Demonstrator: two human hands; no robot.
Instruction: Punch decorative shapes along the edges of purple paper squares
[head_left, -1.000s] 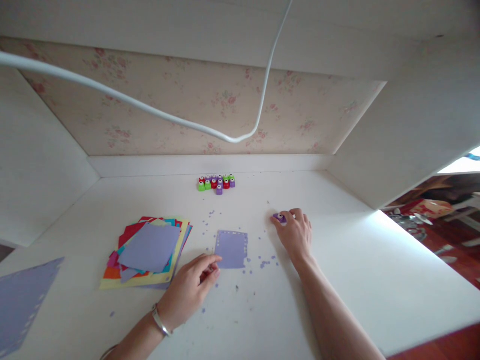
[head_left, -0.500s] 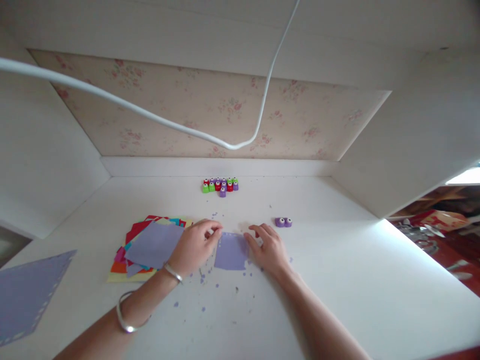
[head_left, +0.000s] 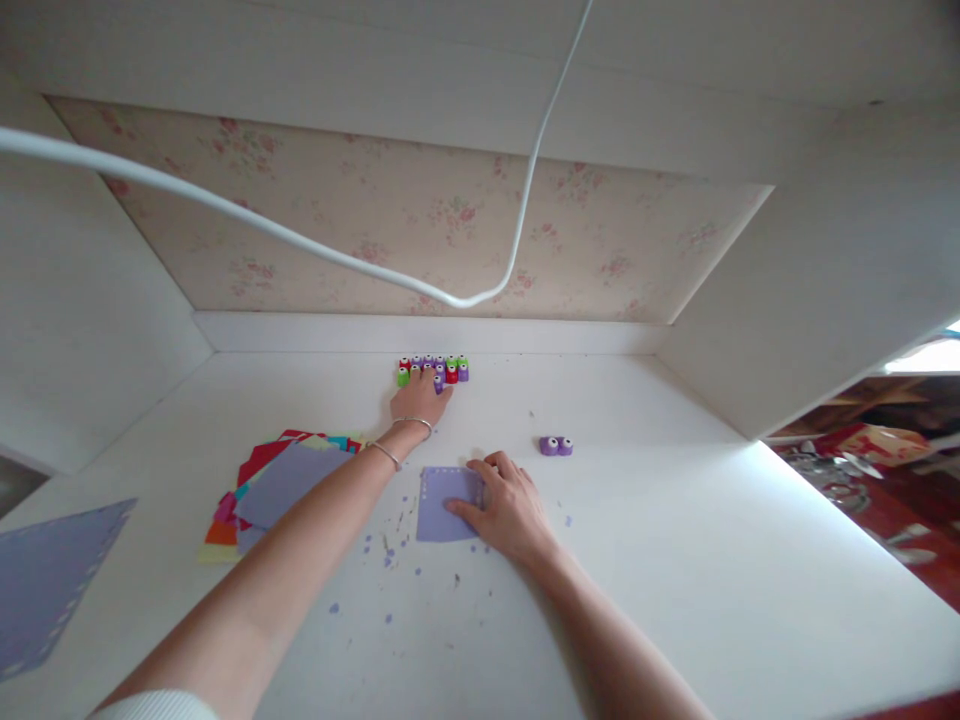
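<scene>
My left hand (head_left: 421,400) reaches to the back of the white table, at a group of small paper punches in red, green and purple. Its thumb and fingers are apart around the front purple punch (head_left: 439,383); whether they touch it is hard to see. My right hand (head_left: 510,505) lies with spread fingers on the right part of a small purple paper square (head_left: 439,510). Tiny punched holes run along the top and left edges of this square. Two more purple punches (head_left: 556,446) stand side by side beyond my right hand.
A stack of coloured paper (head_left: 289,485) lies at the left, partly under my left forearm. Farther left is a large purple sheet (head_left: 56,580) with punched edges. Purple paper bits (head_left: 388,560) are scattered in front. A white cable (head_left: 337,245) hangs across the view.
My left hand has left the paper square and moved forward to the punches at the back. My right hand has shifted left onto the square, its thumb now over the paper.
</scene>
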